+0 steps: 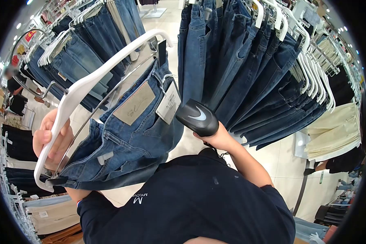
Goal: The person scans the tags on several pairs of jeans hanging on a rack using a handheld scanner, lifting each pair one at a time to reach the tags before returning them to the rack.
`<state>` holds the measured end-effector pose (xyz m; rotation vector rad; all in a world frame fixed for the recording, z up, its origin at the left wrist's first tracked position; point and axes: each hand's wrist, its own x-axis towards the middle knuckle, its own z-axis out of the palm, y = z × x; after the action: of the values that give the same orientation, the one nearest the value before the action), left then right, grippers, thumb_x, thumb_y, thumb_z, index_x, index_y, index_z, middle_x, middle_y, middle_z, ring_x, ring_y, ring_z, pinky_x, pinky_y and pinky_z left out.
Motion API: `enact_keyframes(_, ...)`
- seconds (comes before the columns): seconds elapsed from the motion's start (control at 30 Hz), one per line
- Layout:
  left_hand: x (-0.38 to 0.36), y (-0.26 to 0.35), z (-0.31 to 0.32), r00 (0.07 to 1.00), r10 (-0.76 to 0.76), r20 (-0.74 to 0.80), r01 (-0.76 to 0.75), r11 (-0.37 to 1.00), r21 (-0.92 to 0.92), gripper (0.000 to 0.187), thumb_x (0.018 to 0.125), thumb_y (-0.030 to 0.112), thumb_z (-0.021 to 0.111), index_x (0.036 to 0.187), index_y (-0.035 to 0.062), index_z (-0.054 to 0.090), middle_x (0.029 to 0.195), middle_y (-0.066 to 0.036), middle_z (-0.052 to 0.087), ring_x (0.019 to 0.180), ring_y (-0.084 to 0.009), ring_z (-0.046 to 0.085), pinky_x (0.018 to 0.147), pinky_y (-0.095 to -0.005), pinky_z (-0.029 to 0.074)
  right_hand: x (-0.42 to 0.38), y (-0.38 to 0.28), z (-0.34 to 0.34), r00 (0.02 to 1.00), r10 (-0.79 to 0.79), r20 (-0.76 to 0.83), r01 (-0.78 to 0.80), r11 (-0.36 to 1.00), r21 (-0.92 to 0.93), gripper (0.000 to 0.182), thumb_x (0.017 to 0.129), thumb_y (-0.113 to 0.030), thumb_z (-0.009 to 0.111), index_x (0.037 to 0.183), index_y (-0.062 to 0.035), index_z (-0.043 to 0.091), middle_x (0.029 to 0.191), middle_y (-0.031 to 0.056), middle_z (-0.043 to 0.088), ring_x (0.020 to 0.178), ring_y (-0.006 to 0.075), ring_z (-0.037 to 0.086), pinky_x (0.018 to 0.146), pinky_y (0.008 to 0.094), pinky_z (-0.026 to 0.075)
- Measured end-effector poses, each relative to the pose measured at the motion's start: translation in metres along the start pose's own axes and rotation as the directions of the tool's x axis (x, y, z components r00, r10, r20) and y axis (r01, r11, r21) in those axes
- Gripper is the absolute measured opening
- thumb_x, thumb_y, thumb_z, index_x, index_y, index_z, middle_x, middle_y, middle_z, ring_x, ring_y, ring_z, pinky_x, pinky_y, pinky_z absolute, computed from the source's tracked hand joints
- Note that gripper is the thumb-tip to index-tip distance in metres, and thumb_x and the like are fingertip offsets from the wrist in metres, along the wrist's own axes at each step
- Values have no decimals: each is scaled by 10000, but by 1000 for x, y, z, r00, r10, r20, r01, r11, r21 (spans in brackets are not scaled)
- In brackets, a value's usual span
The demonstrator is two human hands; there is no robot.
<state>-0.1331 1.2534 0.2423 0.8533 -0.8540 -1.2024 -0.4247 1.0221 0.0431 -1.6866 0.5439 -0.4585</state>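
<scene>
My left hand (53,136) is closed around the lower arm of a white hanger (94,77) with a metal hook. Clipped to that hanger is a pair of blue jeans (140,142), its waistband toward the hanger and a beige patch (135,103) on it. A white price tag (168,103) hangs from the waistband by a string. In my right hand (215,138) is a black barcode scanner (198,118), its head close beside the tag. The scanner's handle is mostly hidden by its head and my fingers.
A rack of dark jeans (236,61) on white hangers stands ahead and to the right. More jeans (75,65) hang at the upper left. Cream garments (333,132) hang at the right, and folded trousers (53,217) lie at the lower left. A person (15,83) is at the far left.
</scene>
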Motion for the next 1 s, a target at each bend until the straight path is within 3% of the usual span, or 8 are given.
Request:
enact_keyframes(0.13, 5, -3, 10, 1000, -10, 29, 9, 999, 43, 281, 745, 124, 549, 827, -127, 452, 402, -77, 473, 254, -86, 394, 252, -158, 328, -9, -1, -4, 999, -24, 24, 24, 1000, -19, 331, 755, -108, 720, 1024, -19, 548, 795, -6, 574, 665, 73, 519, 613, 241, 442)
enact_keyframes(0.27, 15, -5, 17, 997, -50, 55, 46, 997, 68, 313, 747, 153, 556, 844, -129, 457, 408, -66, 477, 252, -79, 390, 253, -160, 330, -22, 7, -12, 1000, 25, 12, -25, 1000, -5, 379, 733, -91, 707, 1075, -5, 568, 999, 74, 632, 920, 149, 570, 841, 299, 441)
enact_keyframes(0.4, 31, -11, 21, 993, -88, 76, 77, 988, 134, 344, 766, 197, 573, 866, -118, 477, 413, -37, 472, 261, -64, 377, 264, -155, 308, -36, 8, -21, 988, 153, -28, -153, 988, -1, 401, 729, -99, 713, 1091, -12, 562, 1021, 71, 625, 936, 148, 565, 852, 300, 436)
enact_keyframes(0.43, 36, -12, 23, 992, -93, 82, 80, 986, 146, 347, 770, 205, 577, 866, -115, 480, 413, -33, 471, 263, -60, 371, 267, -155, 302, -38, 19, -21, 995, 76, -71, -76, 997, -2, 417, 737, -115, 725, 1098, -29, 536, 863, 6, 583, 712, 73, 505, 624, 248, 438)
enact_keyframes(0.57, 68, -14, 41, 985, -121, 123, 107, 987, 117, 310, 790, 199, 550, 836, -95, 464, 405, -16, 450, 278, -47, 350, 271, -159, 288, -47, 21, -30, 983, 137, -122, -138, 990, -5, 406, 738, -128, 730, 1084, -29, 541, 807, -8, 578, 665, 62, 498, 596, 239, 426)
enact_keyframes(0.67, 98, -18, 52, 983, -119, 141, 113, 992, 48, 285, 810, 177, 520, 844, -97, 451, 397, -5, 419, 303, -46, 318, 291, -169, 257, -51, 10, -41, 962, 249, -109, -245, 968, 51, 389, 725, -112, 714, 1073, -9, 575, 978, 74, 635, 911, 149, 571, 830, 296, 444)
enact_keyframes(0.8, 145, -11, 75, 968, -146, 205, 138, 989, 55, 252, 850, 158, 482, 873, -91, 448, 429, 3, 406, 361, -47, 340, 310, -171, 280, -50, 32, -63, 981, 100, -168, -105, 994, -21, 383, 720, -111, 716, 1062, -4, 581, 985, 77, 642, 919, 146, 575, 829, 295, 443)
enact_keyframes(1.0, 225, 0, 108, 975, -75, 210, 72, 997, 20, 247, 904, 140, 407, 946, -104, 420, 498, 41, 354, 436, -29, 330, 348, -159, 285, -48, 29, -101, 980, 96, -171, -95, 995, 15, 444, 712, -98, 724, 1113, -15, 551, 1034, 74, 624, 949, 146, 565, 852, 299, 437)
